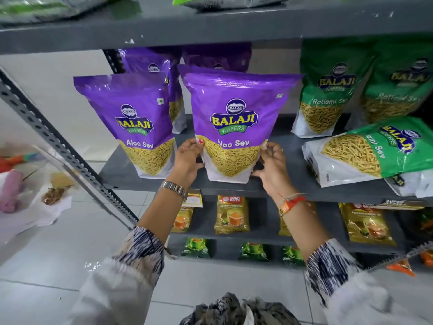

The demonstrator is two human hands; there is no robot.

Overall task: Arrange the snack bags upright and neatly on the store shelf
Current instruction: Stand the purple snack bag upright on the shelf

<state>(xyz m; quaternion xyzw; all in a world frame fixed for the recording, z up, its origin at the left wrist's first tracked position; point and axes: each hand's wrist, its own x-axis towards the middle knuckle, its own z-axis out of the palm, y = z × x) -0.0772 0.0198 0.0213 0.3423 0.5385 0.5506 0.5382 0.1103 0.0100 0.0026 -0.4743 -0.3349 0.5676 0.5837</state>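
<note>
A purple Aloo Sev bag [236, 109] stands upright at the front middle of the grey shelf [121, 177]. My left hand [187, 160] grips its lower left edge and my right hand [271, 165] grips its lower right edge. A second purple Aloo Sev bag [131, 118] stands upright to its left, with more purple bags [150, 64] behind. Two green Ratlami Sev bags [328, 90] stand upright at the right. Another green Ratlami Sev bag [365, 151] lies flat on its side at the front right, on top of a further bag.
The upper shelf board [210, 26] hangs close above the bag tops. A slotted metal upright [46, 134] runs diagonally at the left. Lower shelves hold yellow tea packs [232, 214] and green packs [196, 248]. Clutter lies on the tiled floor at left.
</note>
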